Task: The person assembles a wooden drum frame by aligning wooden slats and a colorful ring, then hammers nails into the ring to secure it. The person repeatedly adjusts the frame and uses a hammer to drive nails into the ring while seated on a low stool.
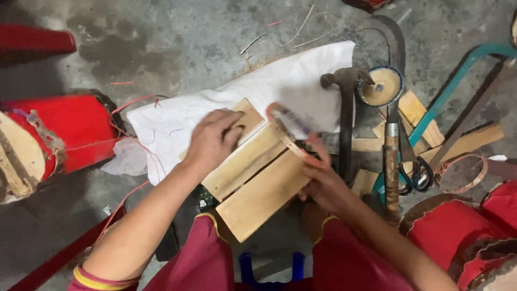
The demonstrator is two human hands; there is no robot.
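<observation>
left hand (212, 141) pressing flat on wooden block (253, 175) | right hand (318, 175) fingers pinching thin strip (288, 134) | risk: strip likely snapping if bent harder

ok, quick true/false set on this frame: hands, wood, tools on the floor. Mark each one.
1. The left hand presses flat on the stacked wooden boards. True.
2. The right hand holds a saw. False: it holds a thin curved strip against the boards.
3. A hammer lies on the floor beside the white cloth. True.
4. The scissors lie to the left of the boards. False: they lie to the right, near a wooden-handled tool.
5. The cloth under the boards is blue. False: it is white.
</observation>
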